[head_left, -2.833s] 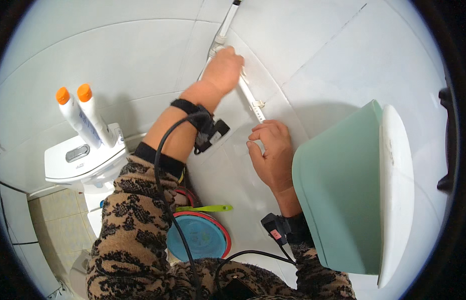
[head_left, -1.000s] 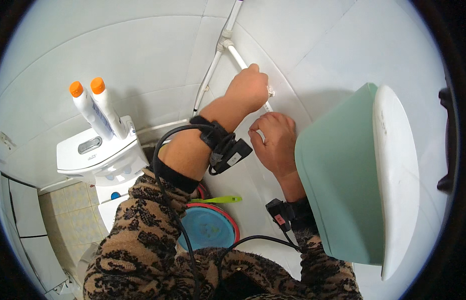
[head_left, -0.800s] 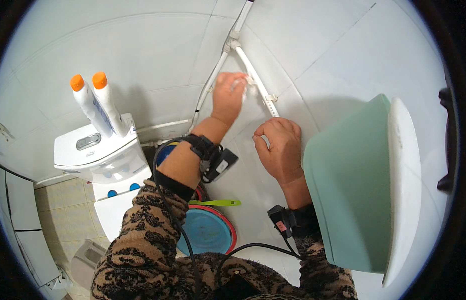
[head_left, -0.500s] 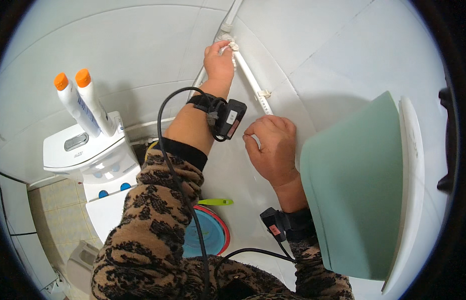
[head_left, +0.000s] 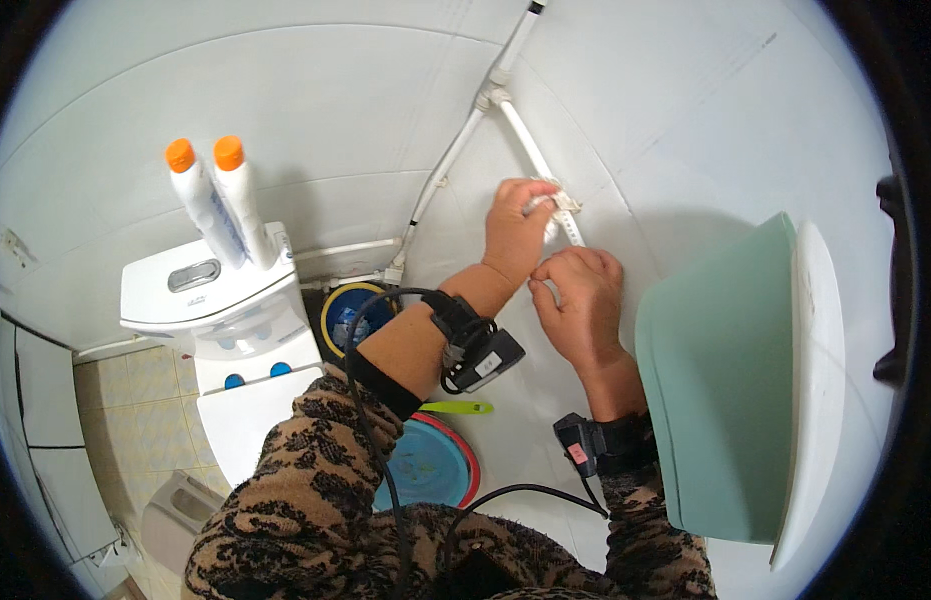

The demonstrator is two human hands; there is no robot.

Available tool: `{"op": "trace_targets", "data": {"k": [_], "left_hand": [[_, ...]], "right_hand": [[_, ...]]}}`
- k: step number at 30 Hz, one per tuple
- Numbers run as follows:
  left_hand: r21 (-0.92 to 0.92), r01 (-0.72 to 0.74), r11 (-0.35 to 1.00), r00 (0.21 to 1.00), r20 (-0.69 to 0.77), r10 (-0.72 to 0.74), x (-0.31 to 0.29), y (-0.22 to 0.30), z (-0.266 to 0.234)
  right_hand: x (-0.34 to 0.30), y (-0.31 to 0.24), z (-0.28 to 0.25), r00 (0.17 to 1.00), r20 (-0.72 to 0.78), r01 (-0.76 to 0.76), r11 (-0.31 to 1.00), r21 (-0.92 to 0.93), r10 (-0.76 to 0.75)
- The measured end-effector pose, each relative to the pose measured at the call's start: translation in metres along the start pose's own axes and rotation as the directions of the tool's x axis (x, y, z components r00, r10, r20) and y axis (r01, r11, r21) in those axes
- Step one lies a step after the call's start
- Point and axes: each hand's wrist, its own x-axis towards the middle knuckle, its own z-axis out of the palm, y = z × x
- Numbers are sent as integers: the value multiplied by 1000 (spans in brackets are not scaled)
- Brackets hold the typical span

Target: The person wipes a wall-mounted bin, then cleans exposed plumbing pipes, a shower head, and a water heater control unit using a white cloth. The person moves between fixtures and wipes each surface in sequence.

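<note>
Held a crumpled white wad (head_left: 552, 227) (could not tell cloth from tissue) in the left hand (head_left: 516, 225), pinching the material between thumb and fingertips. Applied the wad to the white pipe (head_left: 526, 140), at the clip (head_left: 572, 206) just above the right hand (head_left: 585, 300). Found the pipe running diagonally down along the wall from a joint (head_left: 493, 98) in the corner. Placed the right hand at the lower visible part of the pipe, with fingers curled and pressed together and thumb apart; could not tell any grip, with the palm side hidden. Had a pale green container (head_left: 720, 390) just right of the right forearm. Had a blue basin (head_left: 425, 465) beside the left sleeve, and two white bottles (head_left: 210, 215) upright on the toilet tank (head_left: 160, 310).
</note>
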Motion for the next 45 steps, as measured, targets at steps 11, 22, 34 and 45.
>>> {"op": "trace_targets", "data": {"k": [11, 22, 34, 45], "left_hand": [[-132, 192, 972, 900, -372, -229, 101, -83, -43], [305, -13, 952, 903, -406, 142, 143, -143, -28], [492, 245, 836, 926, -373, -52, 101, -258, -93], [326, -589, 740, 730, -179, 660, 221, -33, -36]], "right_hand": [[7, 1, 0, 997, 70, -15, 1000, 4, 14], [4, 13, 8, 990, 129, -52, 999, 13, 50], [3, 27, 20, 990, 142, -29, 1000, 13, 27], [17, 9, 8, 990, 140, -29, 1000, -11, 31]]}}
